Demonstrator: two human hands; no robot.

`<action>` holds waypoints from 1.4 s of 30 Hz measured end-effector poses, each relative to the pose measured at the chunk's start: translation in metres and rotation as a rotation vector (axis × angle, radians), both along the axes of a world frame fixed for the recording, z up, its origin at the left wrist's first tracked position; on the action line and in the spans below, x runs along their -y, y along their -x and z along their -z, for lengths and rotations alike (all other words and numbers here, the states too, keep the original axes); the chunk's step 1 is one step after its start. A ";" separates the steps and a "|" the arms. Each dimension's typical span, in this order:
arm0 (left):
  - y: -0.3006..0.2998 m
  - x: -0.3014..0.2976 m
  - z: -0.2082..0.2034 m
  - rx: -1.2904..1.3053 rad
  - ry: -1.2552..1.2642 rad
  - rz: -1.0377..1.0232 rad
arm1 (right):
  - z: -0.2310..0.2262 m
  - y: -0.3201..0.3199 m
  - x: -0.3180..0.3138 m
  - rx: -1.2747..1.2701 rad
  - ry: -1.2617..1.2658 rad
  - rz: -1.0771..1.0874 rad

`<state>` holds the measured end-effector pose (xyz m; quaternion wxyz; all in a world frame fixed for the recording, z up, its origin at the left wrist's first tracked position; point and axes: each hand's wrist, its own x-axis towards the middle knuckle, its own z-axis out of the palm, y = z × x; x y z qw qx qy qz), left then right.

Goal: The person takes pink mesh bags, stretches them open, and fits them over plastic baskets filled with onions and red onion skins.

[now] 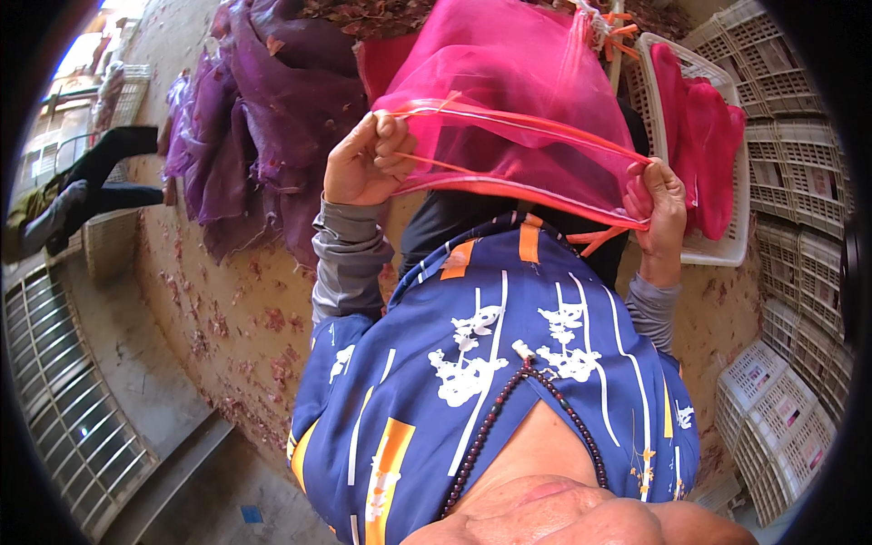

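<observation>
A bright pink mesh bag (513, 77) is stretched out in front of me, its mouth held wide between both hands. My left hand (371, 159) is closed in a fist on the left end of the bag's orange-edged rim, with a thin orange cord running from the fingers. My right hand (656, 198) grips the rim's right end, thumb uppermost. An orange tie hangs just under the right hand. At its far end the bag is gathered, with orange strings (618, 32) around it. The sheer mesh lets dark trousers show through.
Purple mesh sacks (282, 118) lie heaped to the left. At the right stands a white plastic basket (727, 250) holding folded pink mesh bags (699, 145). Stacked white crates (790, 163) line the right side. Dry reddish scraps litter the floor (218, 336). Another person (86, 186) is at far left.
</observation>
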<state>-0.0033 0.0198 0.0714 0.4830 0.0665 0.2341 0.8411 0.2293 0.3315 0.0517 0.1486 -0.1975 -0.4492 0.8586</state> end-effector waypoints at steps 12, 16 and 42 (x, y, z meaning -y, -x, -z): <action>0.026 0.061 -0.004 -0.276 -0.047 -0.492 | -0.005 -0.001 -0.026 0.138 -0.149 0.380; 0.051 0.110 0.021 -0.877 0.758 -0.644 | -0.010 0.001 -0.021 0.301 -0.151 0.661; -0.064 -0.001 0.028 -1.655 1.230 -0.543 | -0.015 -0.002 -0.018 0.262 -0.846 0.296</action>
